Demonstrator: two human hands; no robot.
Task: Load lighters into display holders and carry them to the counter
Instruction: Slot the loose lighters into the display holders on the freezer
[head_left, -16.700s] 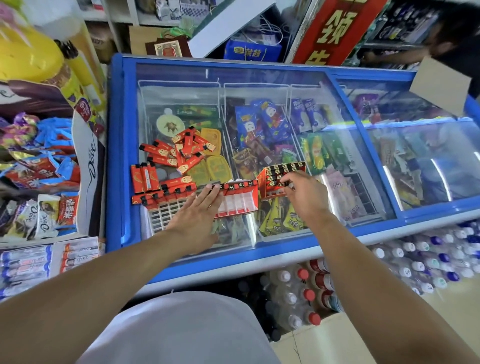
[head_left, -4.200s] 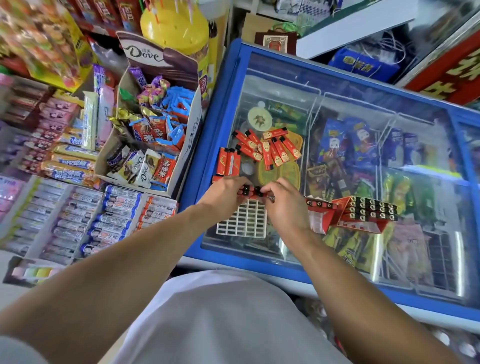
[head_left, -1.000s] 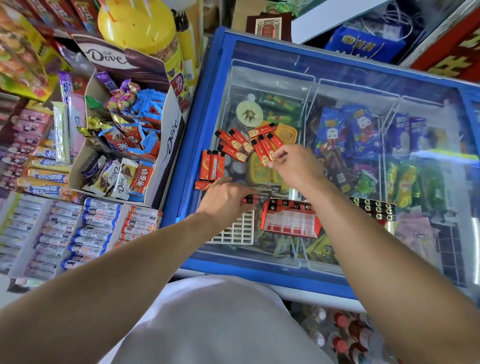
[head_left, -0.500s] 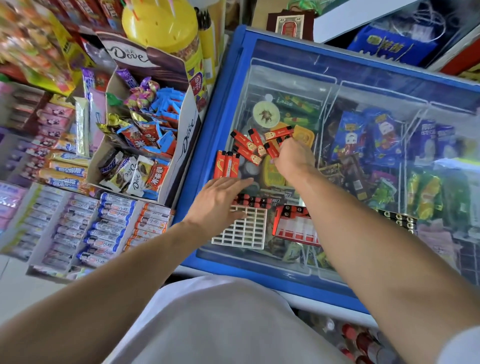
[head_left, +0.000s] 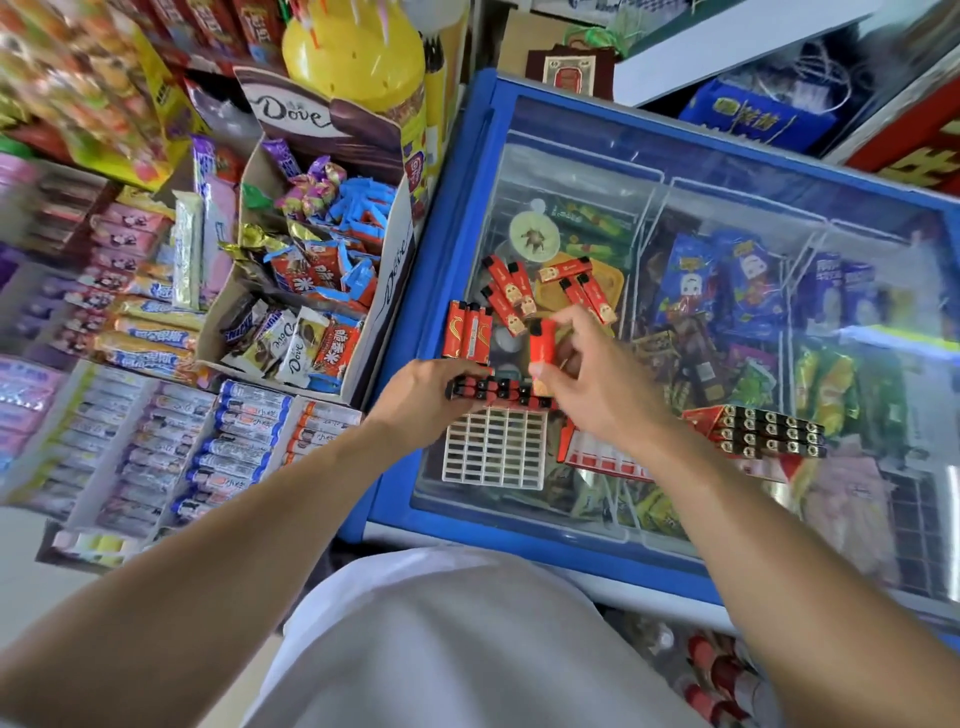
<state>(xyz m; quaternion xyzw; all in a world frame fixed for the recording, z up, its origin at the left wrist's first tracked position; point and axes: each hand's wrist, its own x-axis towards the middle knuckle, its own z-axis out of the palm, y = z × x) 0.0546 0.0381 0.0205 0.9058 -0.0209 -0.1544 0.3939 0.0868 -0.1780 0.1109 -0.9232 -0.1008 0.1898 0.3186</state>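
Observation:
A white grid holder (head_left: 493, 449) lies on the glass lid of the blue freezer (head_left: 457, 218). Its far row carries several red lighters with black tops (head_left: 498, 391). My left hand (head_left: 426, 397) rests on the left end of that row. My right hand (head_left: 597, 379) pinches one red lighter (head_left: 542, 348), upright, just above the row's right end. Loose red lighters (head_left: 511, 293) lie scattered on the glass beyond, and three lie side by side (head_left: 467, 338) to the left. A filled red display holder (head_left: 763, 431) sits at the right, another red holder (head_left: 597, 454) partly under my right forearm.
A Dove chocolate box (head_left: 311, 270) full of sweets stands left of the freezer, with a yellow jar (head_left: 358, 57) behind it. Racks of gum and candy (head_left: 156, 415) fill the lower left. Bottles (head_left: 717, 675) stand on the floor under the freezer's front edge.
My right hand has picked a lighter from the loose pile and drawn it back toward the white holder. My left hand stays on the row of loaded lighters.

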